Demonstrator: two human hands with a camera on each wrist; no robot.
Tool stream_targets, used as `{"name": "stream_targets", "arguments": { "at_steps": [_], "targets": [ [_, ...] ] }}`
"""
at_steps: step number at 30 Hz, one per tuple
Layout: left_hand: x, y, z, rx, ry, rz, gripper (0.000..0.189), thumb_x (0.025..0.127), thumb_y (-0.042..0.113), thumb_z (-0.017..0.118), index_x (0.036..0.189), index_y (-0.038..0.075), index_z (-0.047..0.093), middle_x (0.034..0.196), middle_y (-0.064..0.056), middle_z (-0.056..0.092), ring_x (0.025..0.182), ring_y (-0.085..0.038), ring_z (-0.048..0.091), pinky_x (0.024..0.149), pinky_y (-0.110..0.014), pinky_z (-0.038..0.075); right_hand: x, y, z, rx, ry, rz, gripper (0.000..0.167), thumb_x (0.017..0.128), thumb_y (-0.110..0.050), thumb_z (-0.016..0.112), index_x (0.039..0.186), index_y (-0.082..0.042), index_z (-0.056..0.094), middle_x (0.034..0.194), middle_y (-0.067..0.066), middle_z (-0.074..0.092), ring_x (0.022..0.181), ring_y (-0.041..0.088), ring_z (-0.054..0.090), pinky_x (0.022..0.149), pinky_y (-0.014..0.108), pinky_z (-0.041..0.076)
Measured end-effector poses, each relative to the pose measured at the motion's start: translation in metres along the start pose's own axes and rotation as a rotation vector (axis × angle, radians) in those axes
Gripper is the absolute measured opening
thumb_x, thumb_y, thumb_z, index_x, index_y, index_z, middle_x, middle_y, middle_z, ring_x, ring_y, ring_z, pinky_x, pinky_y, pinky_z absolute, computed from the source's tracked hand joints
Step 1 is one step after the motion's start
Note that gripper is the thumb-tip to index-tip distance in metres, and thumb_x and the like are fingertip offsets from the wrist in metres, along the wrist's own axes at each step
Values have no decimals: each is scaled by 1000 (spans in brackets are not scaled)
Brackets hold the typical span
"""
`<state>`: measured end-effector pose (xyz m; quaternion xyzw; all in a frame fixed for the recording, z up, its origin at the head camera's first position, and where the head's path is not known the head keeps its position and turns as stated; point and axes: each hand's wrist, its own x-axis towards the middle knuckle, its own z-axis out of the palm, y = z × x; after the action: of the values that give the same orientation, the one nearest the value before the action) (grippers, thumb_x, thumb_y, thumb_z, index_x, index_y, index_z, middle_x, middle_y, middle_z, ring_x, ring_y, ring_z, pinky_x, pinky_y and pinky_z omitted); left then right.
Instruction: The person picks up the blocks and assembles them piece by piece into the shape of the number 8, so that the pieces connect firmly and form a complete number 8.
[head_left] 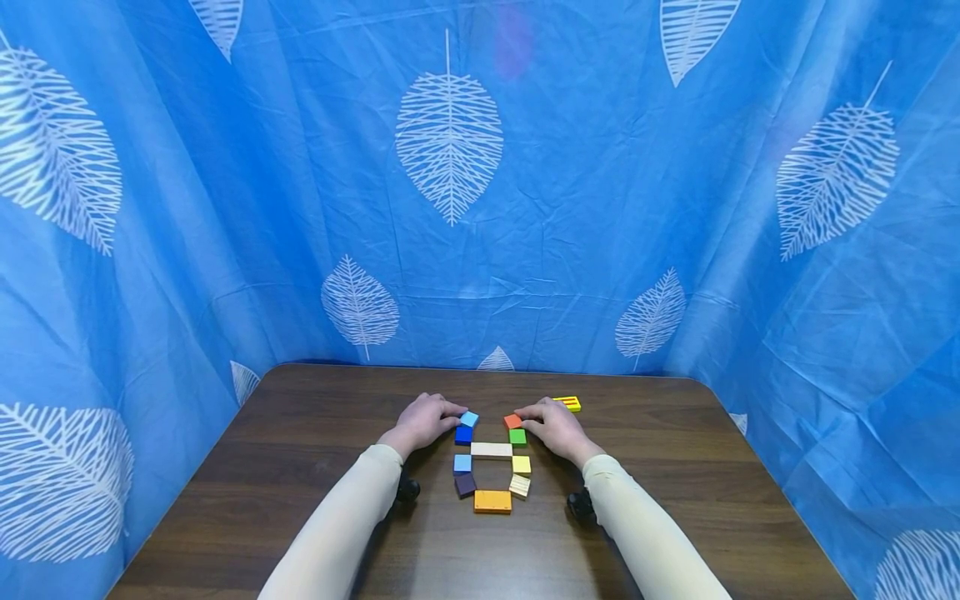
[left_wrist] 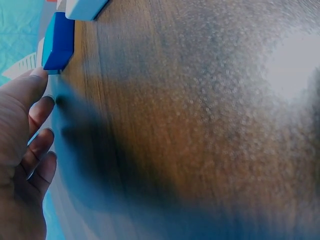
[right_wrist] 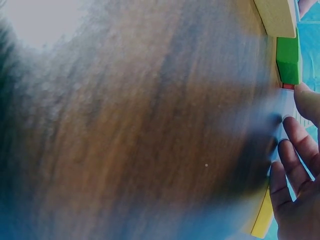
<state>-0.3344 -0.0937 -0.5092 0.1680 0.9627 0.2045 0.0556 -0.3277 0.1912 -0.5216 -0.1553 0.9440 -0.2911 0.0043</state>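
My left hand pinches a light blue block at the far left of a ring of wooden blocks; a dark blue block sits by the thumb. Opposite it, my right hand pinches an orange-red block, of which only a sliver shows in the right wrist view. Just nearer lies a green block. A long pale block bridges the ring's middle. Below that are a second light blue block, a dark purple one, a yellow one, a striped wooden one and an orange one.
Beyond my right hand lies a yellow block with red stripes, partly covered by the hand. The dark brown wooden table has rounded far corners. Blue curtains with white leaf prints hang behind it and on both sides.
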Motion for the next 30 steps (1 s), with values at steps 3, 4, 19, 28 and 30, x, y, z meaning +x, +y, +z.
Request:
{"name": "stream_targets", "arguments": {
  "at_steps": [3, 4, 19, 28, 30],
  "targets": [
    [0, 0, 0, 2, -2, -3, 33, 101, 32, 66, 134, 30, 70, 112, 1, 65, 101, -19, 51, 84, -37, 48, 0, 0, 0, 3, -2, 1, 27, 99, -18, 70, 125, -21, 76, 107, -5, 66, 98, 15, 57, 90, 42, 49],
    [0, 1, 0, 2, -2, -3, 33, 101, 32, 66, 134, 30, 70, 112, 1, 65, 101, -19, 51, 84, -37, 47, 0, 0, 0, 2, -2, 0, 27, 99, -18, 70, 125, -20, 76, 107, -5, 66, 98, 15, 58, 90, 42, 49],
    [-1, 1, -1, -4, 2, -7, 33, 101, 32, 66, 133, 30, 70, 108, 2, 64, 100, -19, 50, 83, -37, 47, -1, -1, -1, -8, -2, 15, 27, 99, -19, 70, 125, -21, 75, 106, -5, 65, 98, 16, 57, 89, 42, 48],
    [-1, 0, 0, 2, 1, 0, 33, 101, 32, 66, 134, 30, 70, 112, 2, 65, 102, -19, 51, 85, -37, 47, -1, -1, -1, -13, 2, 13, 26, 99, -20, 70, 125, -22, 76, 106, -5, 65, 98, 16, 56, 89, 42, 48],
    [-1, 0, 0, 3, 1, 0, 33, 101, 32, 65, 134, 30, 70, 112, 2, 65, 102, -19, 51, 85, -37, 47, 0, -1, -1, -15, 1, 13, 27, 99, -20, 70, 125, -22, 76, 106, -5, 65, 99, 16, 56, 89, 42, 48]
  ]
}}
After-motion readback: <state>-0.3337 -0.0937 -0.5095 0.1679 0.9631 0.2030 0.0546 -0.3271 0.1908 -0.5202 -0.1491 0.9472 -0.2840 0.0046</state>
